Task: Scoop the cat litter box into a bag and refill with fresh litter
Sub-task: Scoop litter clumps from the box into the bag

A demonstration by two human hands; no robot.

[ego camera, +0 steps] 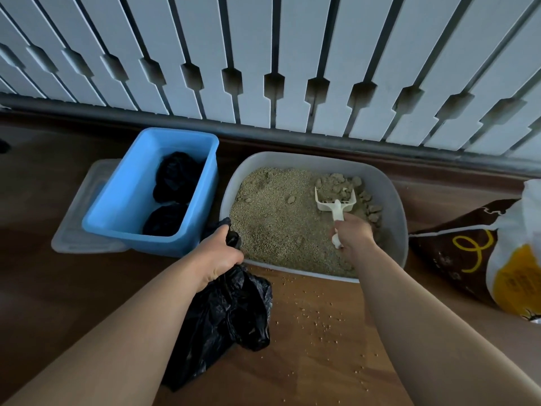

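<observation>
- Head view looks down on a grey litter box point(399, 218) set on a wooden floor point(322, 361), its far rim close to the base of a white slatted wall point(263, 54) at 12 o'clock.
- Right hand point(354, 234) is clenched around the handle of a white scoop point(333, 200), whose slotted head sits among the clumps point(342, 183) piled toward the tray's 1 o'clock corner.
- Left hand point(221, 253) grips the bunched neck of a black bag point(231, 312) just outside the tray's near-left edge; the bag sags onto the floor at 7 o'clock.
- A blue bin point(117, 206) holding dark bundles stands beside the tray at 10 o'clock, nearly touching its left wall, on a clear lid point(82, 230).
- A brown and white litter sack point(468, 253) lies at 3 o'clock, just beside the tray's right wall.
- Stray grains point(319, 320) dot the bare floor between the forearms, the widest open patch, at 6 o'clock.
</observation>
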